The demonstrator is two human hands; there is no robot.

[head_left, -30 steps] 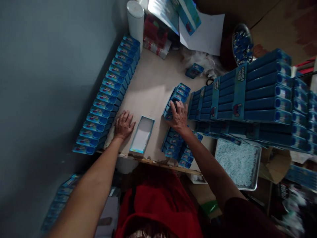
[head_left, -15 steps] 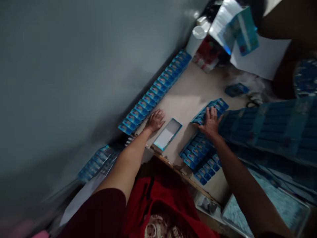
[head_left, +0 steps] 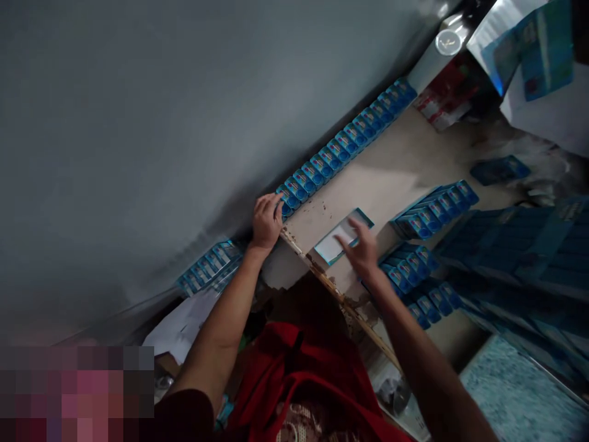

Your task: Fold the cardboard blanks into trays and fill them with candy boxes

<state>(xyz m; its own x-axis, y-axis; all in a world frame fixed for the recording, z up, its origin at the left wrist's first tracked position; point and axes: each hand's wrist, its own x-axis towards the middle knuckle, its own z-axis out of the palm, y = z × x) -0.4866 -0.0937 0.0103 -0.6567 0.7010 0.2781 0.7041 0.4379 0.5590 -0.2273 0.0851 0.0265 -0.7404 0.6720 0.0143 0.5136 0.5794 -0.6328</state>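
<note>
My left hand [head_left: 267, 222] has its fingers bent around the near end of a long row of small blue packs [head_left: 343, 146] along the wall, gripping the end pack. The right hand [head_left: 362, 248] is raised over an open, shallow box [head_left: 327, 247] with a white inside and blue edges. Its thumb and fingers are apart, with nothing between them. Just right of that box, shorter stacks of the same blue packs [head_left: 437, 212] lie on the table.
A worn wooden table edge [head_left: 338, 294] runs in front of me. At the far end are a white cylinder [head_left: 432, 64] and a red box [head_left: 444, 92]. Large blue stacks [head_left: 519, 252] stand on the right, above a tray of pale blue pieces [head_left: 515, 387]. More packs [head_left: 211, 267] lie at left.
My left hand has gone from lying flat on the table to the row's near end. The right hand has left the blue stack and moved over the open box. The view has shifted.
</note>
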